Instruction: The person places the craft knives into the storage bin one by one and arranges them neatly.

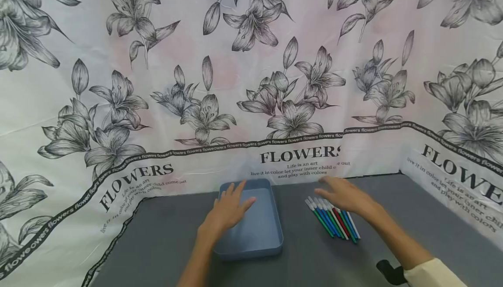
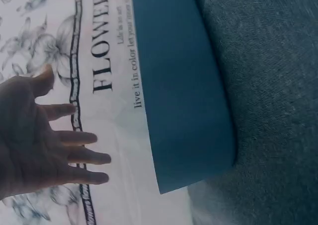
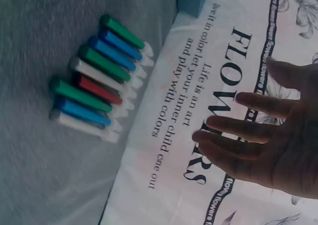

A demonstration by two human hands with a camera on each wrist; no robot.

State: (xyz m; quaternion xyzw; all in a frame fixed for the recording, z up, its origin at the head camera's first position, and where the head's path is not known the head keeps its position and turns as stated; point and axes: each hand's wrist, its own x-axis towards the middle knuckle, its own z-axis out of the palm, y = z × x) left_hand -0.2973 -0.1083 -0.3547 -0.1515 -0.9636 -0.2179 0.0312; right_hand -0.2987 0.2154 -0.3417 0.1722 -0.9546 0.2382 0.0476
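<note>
A blue-grey rectangular tray (image 1: 257,217) lies on the grey table in the head view, with nothing seen in it. Over its left side hovers my left hand (image 1: 225,210), fingers spread and holding nothing; the left wrist view shows this hand (image 2: 54,140) apart from the tray (image 2: 186,86). To the right lies a row of several slim felt-tip pens (image 1: 334,219) with green, blue, red and white barrels and whitish ends. My right hand (image 1: 349,196) is above their far end, fingers extended. In the right wrist view, a gap separates that hand (image 3: 273,130) from the pens (image 3: 94,81).
A white cloth (image 1: 220,164) printed with flowers and lettering hangs behind and beside the grey table (image 1: 169,234). By the right sleeve (image 1: 434,274) a dark object (image 1: 389,272) shows at the wrist.
</note>
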